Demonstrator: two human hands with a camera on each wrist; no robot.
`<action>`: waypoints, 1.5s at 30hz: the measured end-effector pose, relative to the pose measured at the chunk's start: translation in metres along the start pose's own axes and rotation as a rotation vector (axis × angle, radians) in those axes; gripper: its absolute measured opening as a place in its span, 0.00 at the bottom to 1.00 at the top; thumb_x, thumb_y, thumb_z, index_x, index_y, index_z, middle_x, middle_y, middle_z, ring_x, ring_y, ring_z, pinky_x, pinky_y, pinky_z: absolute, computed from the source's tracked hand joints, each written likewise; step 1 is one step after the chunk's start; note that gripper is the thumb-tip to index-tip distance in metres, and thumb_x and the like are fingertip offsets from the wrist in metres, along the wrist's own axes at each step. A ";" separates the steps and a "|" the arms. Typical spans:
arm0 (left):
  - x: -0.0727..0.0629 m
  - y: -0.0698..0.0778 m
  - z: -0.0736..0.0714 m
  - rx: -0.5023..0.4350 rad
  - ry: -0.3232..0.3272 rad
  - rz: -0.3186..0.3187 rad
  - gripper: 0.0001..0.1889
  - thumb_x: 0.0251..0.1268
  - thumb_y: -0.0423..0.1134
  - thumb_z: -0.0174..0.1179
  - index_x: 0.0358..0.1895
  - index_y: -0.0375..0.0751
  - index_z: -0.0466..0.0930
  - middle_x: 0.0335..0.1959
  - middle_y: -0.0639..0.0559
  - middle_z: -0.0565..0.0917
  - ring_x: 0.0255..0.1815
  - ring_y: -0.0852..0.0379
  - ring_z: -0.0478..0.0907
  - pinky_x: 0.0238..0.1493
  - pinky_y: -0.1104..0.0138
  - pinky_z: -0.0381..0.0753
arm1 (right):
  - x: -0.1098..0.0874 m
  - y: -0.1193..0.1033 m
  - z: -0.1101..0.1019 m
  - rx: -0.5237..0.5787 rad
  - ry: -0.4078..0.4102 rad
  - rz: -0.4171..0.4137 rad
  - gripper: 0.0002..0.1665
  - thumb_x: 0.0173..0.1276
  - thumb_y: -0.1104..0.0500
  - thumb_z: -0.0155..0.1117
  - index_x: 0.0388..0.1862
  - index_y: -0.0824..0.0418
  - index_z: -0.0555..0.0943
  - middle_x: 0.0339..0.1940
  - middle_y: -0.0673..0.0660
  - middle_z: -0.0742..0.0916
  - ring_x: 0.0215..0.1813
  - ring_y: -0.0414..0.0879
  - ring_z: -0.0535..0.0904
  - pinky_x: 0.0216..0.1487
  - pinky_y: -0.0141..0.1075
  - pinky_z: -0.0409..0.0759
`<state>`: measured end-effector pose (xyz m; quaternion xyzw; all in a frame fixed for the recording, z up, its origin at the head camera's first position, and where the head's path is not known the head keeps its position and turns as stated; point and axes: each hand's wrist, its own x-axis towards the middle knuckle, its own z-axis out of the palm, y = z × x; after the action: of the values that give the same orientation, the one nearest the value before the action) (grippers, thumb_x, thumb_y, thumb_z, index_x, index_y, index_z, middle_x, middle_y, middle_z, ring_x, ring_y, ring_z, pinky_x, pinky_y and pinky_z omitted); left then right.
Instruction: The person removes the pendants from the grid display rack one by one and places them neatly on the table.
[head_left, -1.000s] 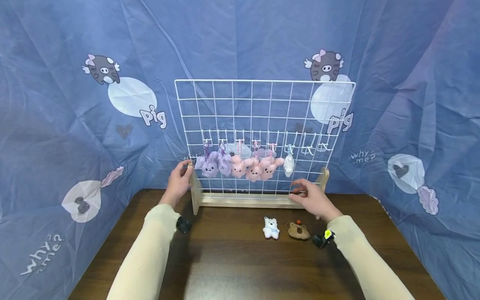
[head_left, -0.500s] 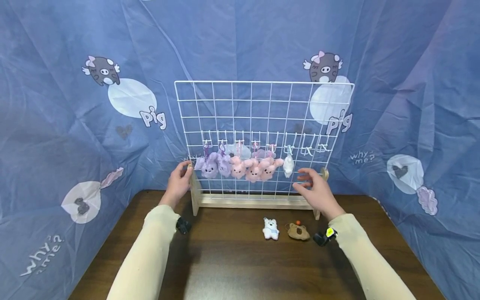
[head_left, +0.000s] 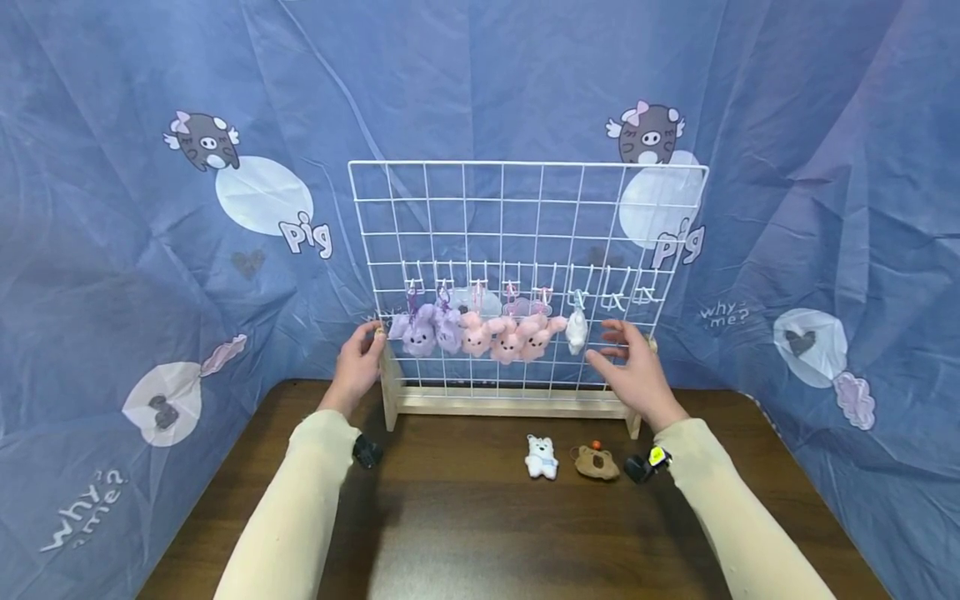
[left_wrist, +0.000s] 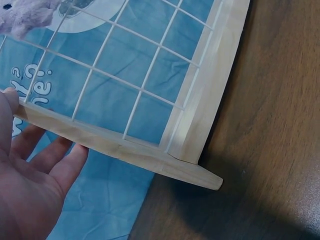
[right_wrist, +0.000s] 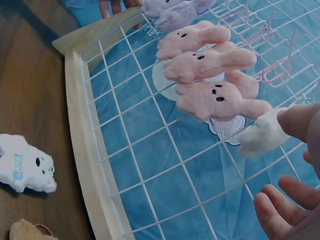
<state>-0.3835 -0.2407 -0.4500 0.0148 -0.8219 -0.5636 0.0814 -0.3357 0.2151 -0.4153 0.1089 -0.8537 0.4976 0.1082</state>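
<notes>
At the left end of the white wire grid rack (head_left: 522, 200), my left hand (head_left: 357, 365) grips the upright wooden side post (left_wrist: 115, 145), thumb in front and fingers behind. My right hand (head_left: 634, 367) is spread beside a small white plush charm (head_left: 576, 332) that hangs from a hook. The right thumb (right_wrist: 297, 122) overlaps that charm in the right wrist view; whether it touches I cannot tell. Left of it hang pink bunny plush charms (head_left: 507, 342) and purple bunny plush charms (head_left: 418, 335), all on hooks in one row.
A white bear plush charm (head_left: 542, 457) and a brown plush charm (head_left: 596, 463) lie on the wooden table (head_left: 480, 533) in front of the rack. Two bare hooks (head_left: 615, 302) are at the row's right end. A blue printed cloth (head_left: 480, 83) encloses the table.
My right hand has risen and shifted slightly right, up to beside the hanging white charm. My left hand has stayed on the side post.
</notes>
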 end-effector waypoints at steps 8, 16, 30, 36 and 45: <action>-0.001 0.001 0.000 -0.002 0.009 0.005 0.24 0.87 0.48 0.47 0.78 0.47 0.67 0.72 0.33 0.76 0.64 0.40 0.76 0.52 0.54 0.82 | 0.003 -0.005 -0.001 0.002 0.015 -0.010 0.38 0.77 0.52 0.68 0.78 0.63 0.65 0.72 0.70 0.76 0.67 0.67 0.79 0.60 0.59 0.82; -0.001 0.002 -0.001 0.009 0.024 0.034 0.24 0.87 0.49 0.47 0.77 0.46 0.68 0.71 0.31 0.76 0.65 0.38 0.77 0.51 0.55 0.84 | 0.003 -0.007 -0.002 0.000 0.010 -0.001 0.38 0.77 0.52 0.68 0.78 0.63 0.66 0.72 0.70 0.76 0.67 0.67 0.78 0.61 0.60 0.81; -0.003 0.000 0.000 0.025 0.039 0.034 0.24 0.86 0.49 0.49 0.76 0.46 0.68 0.69 0.32 0.78 0.64 0.38 0.78 0.52 0.52 0.85 | 0.003 -0.007 -0.001 0.011 0.008 0.002 0.39 0.77 0.51 0.68 0.79 0.63 0.65 0.72 0.69 0.76 0.68 0.67 0.78 0.61 0.59 0.81; -0.004 0.001 0.000 0.022 0.039 0.031 0.24 0.86 0.50 0.48 0.76 0.47 0.68 0.72 0.32 0.76 0.67 0.37 0.77 0.54 0.50 0.85 | 0.004 -0.009 0.000 0.015 0.021 0.012 0.40 0.77 0.51 0.68 0.79 0.63 0.64 0.73 0.69 0.76 0.68 0.66 0.77 0.62 0.59 0.81; -0.004 0.000 0.000 0.019 0.037 0.025 0.23 0.86 0.50 0.49 0.76 0.47 0.68 0.71 0.33 0.77 0.65 0.39 0.78 0.53 0.52 0.83 | 0.008 -0.013 0.002 -0.013 0.042 -0.018 0.38 0.77 0.50 0.68 0.78 0.62 0.68 0.75 0.64 0.77 0.65 0.64 0.80 0.59 0.57 0.83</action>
<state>-0.3793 -0.2400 -0.4506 0.0158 -0.8256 -0.5545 0.1034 -0.3393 0.2064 -0.4032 0.1052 -0.8533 0.4934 0.1314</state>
